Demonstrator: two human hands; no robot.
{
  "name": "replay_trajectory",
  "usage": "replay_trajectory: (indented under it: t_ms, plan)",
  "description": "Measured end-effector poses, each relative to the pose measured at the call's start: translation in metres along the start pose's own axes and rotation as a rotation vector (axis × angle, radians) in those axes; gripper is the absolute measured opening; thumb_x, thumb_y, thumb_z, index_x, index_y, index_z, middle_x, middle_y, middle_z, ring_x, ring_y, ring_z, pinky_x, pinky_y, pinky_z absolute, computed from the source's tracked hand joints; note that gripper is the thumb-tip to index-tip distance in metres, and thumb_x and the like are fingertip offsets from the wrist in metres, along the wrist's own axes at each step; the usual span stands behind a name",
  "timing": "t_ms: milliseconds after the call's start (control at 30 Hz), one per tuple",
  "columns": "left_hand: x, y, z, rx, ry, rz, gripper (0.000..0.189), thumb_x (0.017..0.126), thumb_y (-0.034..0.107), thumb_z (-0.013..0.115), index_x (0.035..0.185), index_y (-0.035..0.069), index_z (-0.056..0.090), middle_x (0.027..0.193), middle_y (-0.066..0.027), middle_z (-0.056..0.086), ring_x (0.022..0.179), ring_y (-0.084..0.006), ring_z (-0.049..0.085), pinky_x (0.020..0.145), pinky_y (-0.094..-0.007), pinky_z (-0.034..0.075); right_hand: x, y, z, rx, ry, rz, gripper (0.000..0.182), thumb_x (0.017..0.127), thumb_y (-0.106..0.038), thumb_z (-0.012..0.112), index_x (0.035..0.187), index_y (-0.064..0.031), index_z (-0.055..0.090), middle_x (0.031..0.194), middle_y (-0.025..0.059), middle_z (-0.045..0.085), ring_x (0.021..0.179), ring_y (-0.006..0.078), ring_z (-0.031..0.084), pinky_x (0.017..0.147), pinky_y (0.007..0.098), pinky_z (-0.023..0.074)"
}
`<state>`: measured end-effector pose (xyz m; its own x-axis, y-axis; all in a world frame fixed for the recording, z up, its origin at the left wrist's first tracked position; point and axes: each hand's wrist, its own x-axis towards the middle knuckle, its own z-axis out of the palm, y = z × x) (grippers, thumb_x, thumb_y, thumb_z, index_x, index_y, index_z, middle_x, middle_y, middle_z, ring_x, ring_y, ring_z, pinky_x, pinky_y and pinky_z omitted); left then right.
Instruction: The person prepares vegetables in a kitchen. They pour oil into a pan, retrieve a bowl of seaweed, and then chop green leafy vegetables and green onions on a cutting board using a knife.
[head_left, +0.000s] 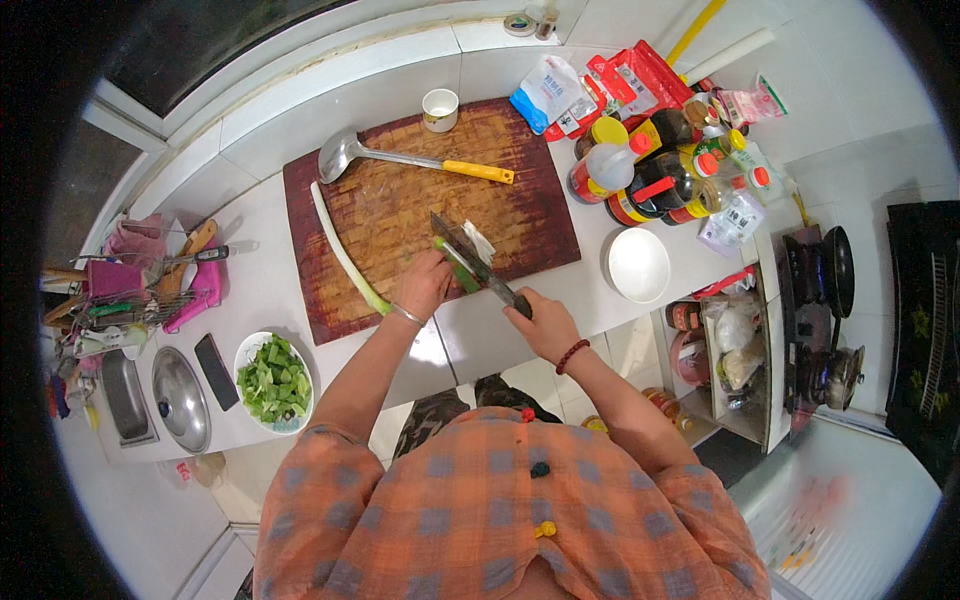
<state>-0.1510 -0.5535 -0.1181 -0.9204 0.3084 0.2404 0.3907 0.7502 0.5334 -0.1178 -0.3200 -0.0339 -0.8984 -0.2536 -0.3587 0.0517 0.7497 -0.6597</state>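
Note:
My right hand (545, 324) is closed on the dark handle of a kitchen knife (480, 262), whose blade points up and left over a wooden cutting board (525, 187). Just left of the blade is my left hand (424, 281), its fingers bent by a short green piece of scallion (465, 277); whether it grips anything is hidden. Pale white cut pieces (478, 241) lie right of the blade. A long scallion stalk (341, 251) curves down the board's left side, its green end by my left wrist. A ladle (420, 160) with a yellow handle lies farther back.
A white cup (440, 110) stands at the board's back edge. Sauce bottles (660, 180), seasoning bags (551, 90) and a white bowl (638, 265) are to the right. Leftward are a bowl of chopped greens (274, 382), a phone-like dark slab (216, 372), a metal lid (180, 399) and a utensil rack (150, 292).

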Motion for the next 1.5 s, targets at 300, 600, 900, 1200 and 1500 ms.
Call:
replay_trajectory:
  t_ms: [300, 600, 900, 1200, 1500]
  plan:
    - [-0.005, -0.007, 0.007, -0.024, 0.063, 0.017, 0.011, 0.072, 0.000, 0.062, 0.083, 0.002, 0.061, 0.090, -0.0125, 0.055, 0.089, -0.0322, 0.055, 0.076, -0.0393, 0.048, -0.008, -0.010, 0.007, 0.006, -0.027, 0.023, 0.031, 0.088, -0.029, 0.057, 0.097, 0.0006, 0.054, 0.069, 0.0207, 0.059, 0.065, 0.0398, 0.058, 0.058, 0.0449, 0.0437]
    - [-0.004, -0.009, 0.011, -0.020, -0.004, -0.043, 0.013, 0.070, 0.002, 0.062, 0.083, 0.002, 0.060, 0.090, -0.0127, 0.055, 0.088, -0.0325, 0.054, 0.076, -0.0402, 0.047, -0.006, -0.010, 0.022, -0.037, -0.018, 0.048, 0.030, 0.088, -0.030, 0.055, 0.090, -0.0004, 0.048, 0.069, 0.0227, 0.059, 0.069, 0.0419, 0.058, 0.060, 0.0478, 0.0445]
    - [-0.010, -0.019, 0.024, 0.082, 0.057, 0.007, 0.009, 0.073, 0.008, 0.062, 0.081, 0.009, 0.061, 0.087, -0.0044, 0.054, 0.086, -0.0252, 0.055, 0.068, -0.0357, 0.049, 0.012, -0.009, 0.043, -0.055, -0.008, 0.050, 0.033, 0.089, -0.032, 0.054, 0.091, 0.0001, 0.047, 0.077, 0.0264, 0.060, 0.076, 0.0447, 0.058, 0.066, 0.0514, 0.0453]
    - [-0.004, -0.012, 0.012, 0.014, 0.137, 0.081, 0.010, 0.077, 0.010, 0.060, 0.086, 0.006, 0.060, 0.090, -0.0085, 0.055, 0.087, -0.0276, 0.055, 0.072, -0.0359, 0.049, 0.030, -0.012, 0.029, -0.025, 0.152, -0.026, 0.037, 0.088, -0.035, 0.055, 0.099, 0.0001, 0.051, 0.082, 0.0258, 0.062, 0.080, 0.0438, 0.059, 0.069, 0.0506, 0.0465]
    - [0.039, 0.016, -0.021, 0.081, -0.129, 0.136, 0.017, 0.075, 0.012, 0.063, 0.091, 0.008, 0.059, 0.092, -0.0066, 0.053, 0.092, -0.0262, 0.053, 0.077, -0.0388, 0.047, 0.023, -0.006, -0.022, 0.039, 0.094, 0.058, 0.036, 0.087, -0.034, 0.058, 0.095, 0.0005, 0.053, 0.081, 0.0244, 0.061, 0.078, 0.0421, 0.059, 0.068, 0.0461, 0.0463]
